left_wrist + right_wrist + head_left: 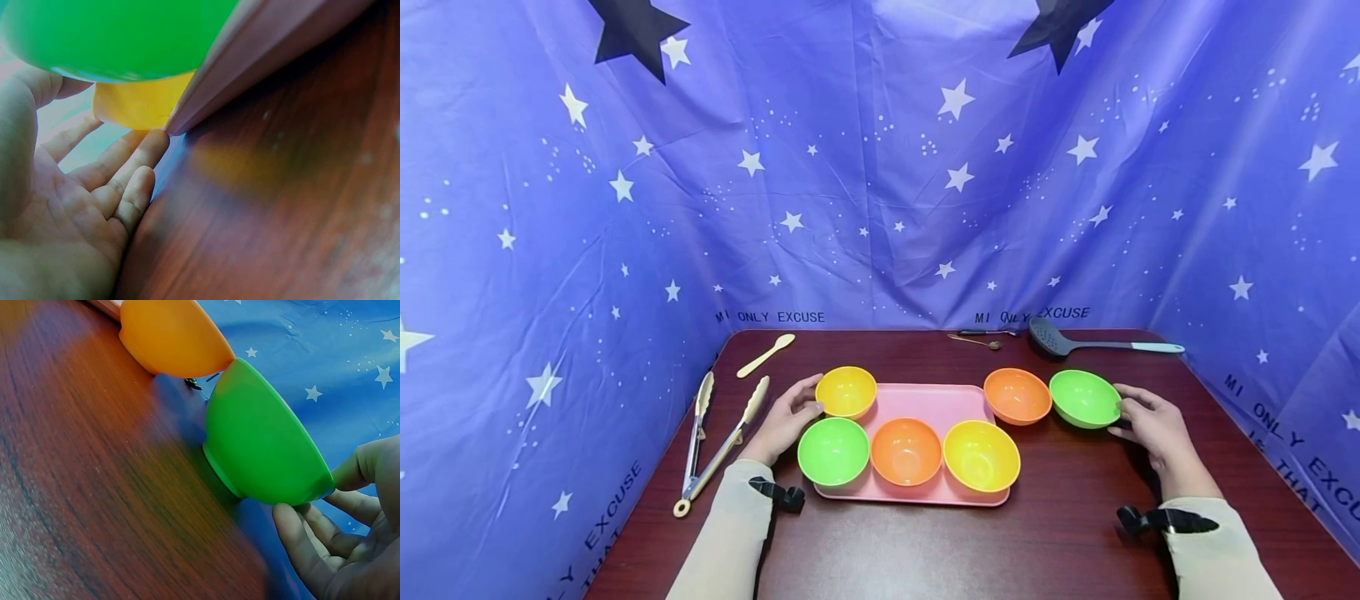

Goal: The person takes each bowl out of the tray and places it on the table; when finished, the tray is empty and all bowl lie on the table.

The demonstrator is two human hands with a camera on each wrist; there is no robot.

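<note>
A blue-purple star-printed cloth (865,192) surrounds a dark red desk (940,550). In the head view, a pink tray (928,402) carries a row of green (834,452), orange (906,452) and yellow bowls (982,456); a second yellow bowl (846,392) sits at its far left corner. The left hand (786,421) reaches round that bowl's left side. Right of the tray, a second orange bowl (1017,397) neighbours a second green bowl (1084,399), held at its right edge by the right hand (1157,429). Tongs (730,450) lie at left. In the left wrist view, the left grip is spread, fingers near the second yellow bowl; whether it holds, I cannot tell. In the right wrist view, the right grip is narrow, thumb at the second green bowl's rim, fingers underneath.
</note>
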